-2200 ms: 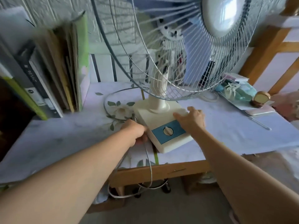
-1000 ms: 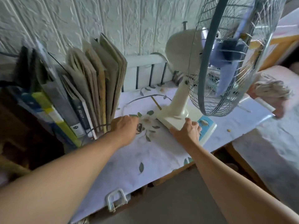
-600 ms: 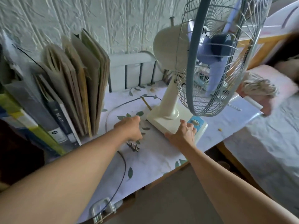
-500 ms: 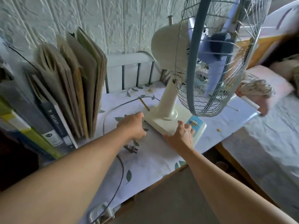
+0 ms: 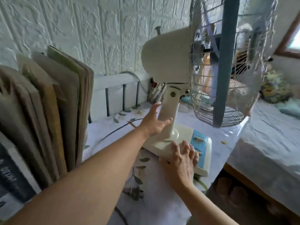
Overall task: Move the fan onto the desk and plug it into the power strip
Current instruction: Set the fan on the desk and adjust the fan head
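Note:
The cream fan (image 5: 168,65) stands on the desk (image 5: 162,207), its wire cage turned to the right and its base (image 5: 164,143) bearing a blue control panel. My left hand (image 5: 154,122) is open beside the fan's neck, thumb touching the stem. Resting flat on the base's near edge is my right hand (image 5: 181,161), fingers spread. The fan's plug (image 5: 133,192) lies loose on the desk below my left forearm, and its cord (image 5: 112,132) curves behind the arm. No power strip is in view.
A row of upright books and folders (image 5: 53,114) fills the desk's left side. A white rail (image 5: 113,91) runs along the back by the textured wall. A bed (image 5: 267,143) lies to the right, close to the desk's edge.
My left hand has left the desk by the plug and risen to the fan's neck. The right hand stays on the base. The view has moved closer and the cage swung rightward.

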### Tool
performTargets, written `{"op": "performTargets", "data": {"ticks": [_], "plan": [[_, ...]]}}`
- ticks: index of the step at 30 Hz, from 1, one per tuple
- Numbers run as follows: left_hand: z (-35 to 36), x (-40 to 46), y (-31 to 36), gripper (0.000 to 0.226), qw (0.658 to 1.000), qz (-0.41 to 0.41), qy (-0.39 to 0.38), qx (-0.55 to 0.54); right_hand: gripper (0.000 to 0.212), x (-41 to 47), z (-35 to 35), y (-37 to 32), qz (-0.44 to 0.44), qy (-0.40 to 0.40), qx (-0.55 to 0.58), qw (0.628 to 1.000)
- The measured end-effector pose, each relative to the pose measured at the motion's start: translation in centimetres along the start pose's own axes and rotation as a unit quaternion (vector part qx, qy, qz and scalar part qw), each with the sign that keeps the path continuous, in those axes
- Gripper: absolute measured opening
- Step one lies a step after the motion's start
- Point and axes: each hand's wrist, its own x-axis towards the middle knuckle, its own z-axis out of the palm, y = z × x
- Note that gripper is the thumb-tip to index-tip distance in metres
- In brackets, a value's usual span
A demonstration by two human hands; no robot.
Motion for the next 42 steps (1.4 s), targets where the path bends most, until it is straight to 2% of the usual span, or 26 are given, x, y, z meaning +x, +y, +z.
{"op": "performTargets", "data": {"ticks": [2,5,9,13,16,18,22,25,31,37,42], "plan": [[0.1,1.2,0.9,0.066,0.999,0.021,-0.019,-0.02,0.07,0.1,0.9,0.1,-0.008,0.053,-0.016,0.998],[0.2,2.3,1.8,0.057,0.998,0.021,-0.039,-0.036,0.074,0.3,1.7,0.4,-0.014,0.076,-0.036,0.996],[0.9,2.8,2.0,0.055,0.999,0.021,-0.006,-0.031,0.069,1.1,1.4,2.0,-0.048,0.084,-0.033,0.995],[1.9,2.9,2.2,0.056,0.999,0.02,0.045,-0.021,0.065,2.8,0.4,4.5,-0.094,0.028,0.031,0.995],[3.1,3.1,2.3,0.059,0.994,0.014,0.107,0.03,0.063,4.6,-0.8,6.4,-0.142,-0.002,0.077,0.987],[4.0,3.3,2.4,0.062,0.99,-0.008,0.131,0.051,0.065,5.9,-1.6,7.7,-0.175,-0.029,0.075,0.981],[6.1,3.5,3.1,0.065,0.979,-0.043,0.18,0.084,0.069,8.2,-3.1,10.0,-0.2,-0.133,0.046,0.97],[7.8,3.7,4.0,0.072,0.968,-0.071,0.217,0.104,0.068,9.9,-3.5,11.7,-0.236,-0.144,0.053,0.96],[10.4,3.9,5.4,0.072,0.95,-0.128,0.265,0.109,0.068,12.7,-5.0,13.6,-0.295,-0.158,0.007,0.942],[11.4,4.0,6.2,0.068,0.939,-0.155,0.284,0.119,0.07,14.1,-5.5,14.4,-0.325,-0.181,-0.01,0.928],[9.2,3.5,6.1,0.065,0.966,-0.132,0.204,0.089,0.066,13.4,-6.7,13.0,-0.282,-0.221,-0.006,0.934]]}}
